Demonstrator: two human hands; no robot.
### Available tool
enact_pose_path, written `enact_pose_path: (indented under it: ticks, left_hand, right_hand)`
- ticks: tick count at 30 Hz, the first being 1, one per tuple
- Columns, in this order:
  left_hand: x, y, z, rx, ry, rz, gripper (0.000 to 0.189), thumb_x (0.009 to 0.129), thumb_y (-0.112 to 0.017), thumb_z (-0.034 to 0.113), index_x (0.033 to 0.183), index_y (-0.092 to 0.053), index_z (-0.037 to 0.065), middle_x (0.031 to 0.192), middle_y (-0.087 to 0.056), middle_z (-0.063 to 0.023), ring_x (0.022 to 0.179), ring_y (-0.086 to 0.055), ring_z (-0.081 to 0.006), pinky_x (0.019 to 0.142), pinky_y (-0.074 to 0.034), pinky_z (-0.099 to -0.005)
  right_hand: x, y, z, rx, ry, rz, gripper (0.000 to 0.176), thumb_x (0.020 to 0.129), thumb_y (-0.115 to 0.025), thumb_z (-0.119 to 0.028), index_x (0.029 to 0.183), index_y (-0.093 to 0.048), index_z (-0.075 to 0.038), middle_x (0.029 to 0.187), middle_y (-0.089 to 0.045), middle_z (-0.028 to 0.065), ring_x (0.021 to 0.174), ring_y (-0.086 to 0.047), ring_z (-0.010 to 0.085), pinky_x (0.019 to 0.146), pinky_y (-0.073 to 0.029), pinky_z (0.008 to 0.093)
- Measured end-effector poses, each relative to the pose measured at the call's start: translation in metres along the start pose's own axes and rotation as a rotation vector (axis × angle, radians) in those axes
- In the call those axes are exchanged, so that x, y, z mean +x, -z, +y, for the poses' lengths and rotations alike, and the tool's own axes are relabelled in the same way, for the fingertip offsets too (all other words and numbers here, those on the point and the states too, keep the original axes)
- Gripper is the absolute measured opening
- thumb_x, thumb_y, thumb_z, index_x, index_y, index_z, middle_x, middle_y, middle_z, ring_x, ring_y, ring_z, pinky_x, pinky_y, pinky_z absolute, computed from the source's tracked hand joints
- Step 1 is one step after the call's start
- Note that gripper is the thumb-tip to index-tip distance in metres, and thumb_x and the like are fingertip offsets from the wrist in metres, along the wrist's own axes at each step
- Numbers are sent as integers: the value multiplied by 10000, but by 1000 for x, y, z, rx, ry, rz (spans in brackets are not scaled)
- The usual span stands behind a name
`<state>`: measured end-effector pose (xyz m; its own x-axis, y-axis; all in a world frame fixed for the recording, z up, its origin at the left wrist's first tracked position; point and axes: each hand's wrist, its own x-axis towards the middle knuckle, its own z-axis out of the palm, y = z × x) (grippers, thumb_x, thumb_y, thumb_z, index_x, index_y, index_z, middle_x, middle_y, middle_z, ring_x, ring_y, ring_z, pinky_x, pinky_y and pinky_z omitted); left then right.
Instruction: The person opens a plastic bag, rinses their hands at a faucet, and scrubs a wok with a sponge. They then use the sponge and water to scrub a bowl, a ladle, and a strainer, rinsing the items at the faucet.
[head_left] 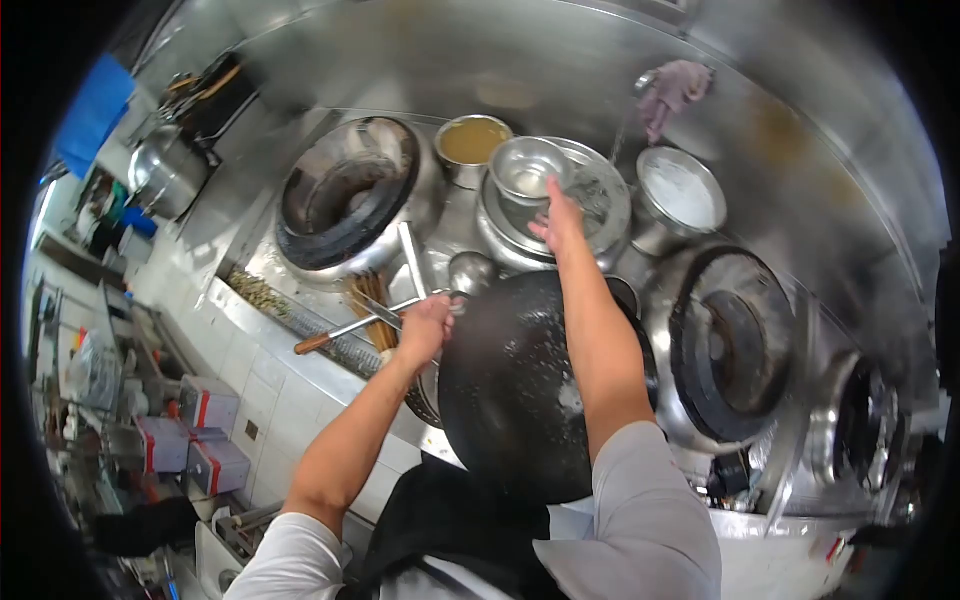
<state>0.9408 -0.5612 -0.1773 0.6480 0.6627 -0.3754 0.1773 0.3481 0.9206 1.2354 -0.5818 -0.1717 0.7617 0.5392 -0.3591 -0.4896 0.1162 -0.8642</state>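
My left hand is closed at the left edge of a large black wok, by its small ear handle. My right hand reaches past the wok's far side, its thumb over the near rim of a metal bowl and its other fingers below. The bowl is over a wide metal pot of water. Just beyond my left hand lie a steel ladle, a wooden-handled tool and a bamboo brush.
Burner rings stand left and right of the wok. Behind are a pot of yellowish liquid and a pot of white contents. A cloth hangs on the back wall. Boxes sit on the floor at left.
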Motion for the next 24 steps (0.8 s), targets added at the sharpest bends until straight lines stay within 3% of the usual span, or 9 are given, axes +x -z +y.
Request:
enact_pose_path:
  ticks: [4,9,11,13,16,18,20,23,24]
  left_hand:
    - [13,10,-26,248,-191,4,277,956,-447,239,968,-600,8,624,-481,28,531,-420,-71,502,-357,-212]
    - [22,17,-42,529,-334,4,262,956,-437,223,950,-588,9,641,-505,20,546,-444,-66,508,-366,-210]
    - [11,7,-24,613,-299,32,64,763,-533,118,719,-554,77,746,-549,-91,783,-556,-250,675,-449,-352]
    - [6,1,-16,647,-338,46,74,775,-520,107,764,-573,57,781,-559,-100,824,-551,-252,701,-448,-357]
    - [0,-5,-9,727,-471,168,159,849,-492,121,928,-580,14,809,-572,-115,823,-554,-244,728,-443,-340]
    - [-5,-11,1,767,-569,273,224,911,-477,146,1045,-568,-8,802,-575,-122,780,-561,-235,729,-440,-319]
    - [-14,-19,16,979,-645,236,230,828,-554,94,1045,-582,23,966,-549,-184,947,-523,-318,832,-412,-381]
    - [-29,-38,23,1144,-800,308,283,757,-619,86,1036,-593,43,1078,-511,-163,1036,-470,-339,895,-376,-419]
    - [-30,-41,22,1174,-800,260,298,737,-641,103,1027,-596,48,1151,-471,-153,1092,-434,-354,921,-354,-451]
  right_hand:
    - [69,-17,30,287,-321,-70,601,880,-544,-324,1346,-290,-44,1243,-447,216,1023,-537,425,808,-480,569]
    - [123,14,55,-24,44,130,399,830,-474,-77,1223,-460,-15,1137,-535,221,984,-582,360,811,-495,473]
    - [135,30,51,-184,166,204,388,813,-454,-51,1195,-501,-13,1129,-555,234,976,-589,366,811,-490,458]
    - [112,39,22,-793,479,467,396,774,-458,-31,1161,-537,-11,1149,-556,245,999,-580,365,869,-451,409]
    - [90,49,9,-922,550,533,410,760,-472,-41,1164,-541,-26,1170,-541,246,1028,-556,378,898,-430,419]
    - [83,52,11,-961,551,520,411,771,-466,-46,1177,-531,-32,1180,-537,239,1039,-549,381,906,-425,411]
    - [80,53,14,-994,551,517,412,783,-461,-51,1190,-520,-38,1190,-532,233,1049,-542,383,914,-420,403]
    - [79,50,19,-1114,285,463,422,816,-414,-34,1234,-472,-54,1195,-530,204,1065,-530,393,867,-464,467]
    - [75,46,20,-629,126,345,431,823,-401,-20,1251,-440,-47,1205,-510,200,1063,-525,395,815,-489,506]
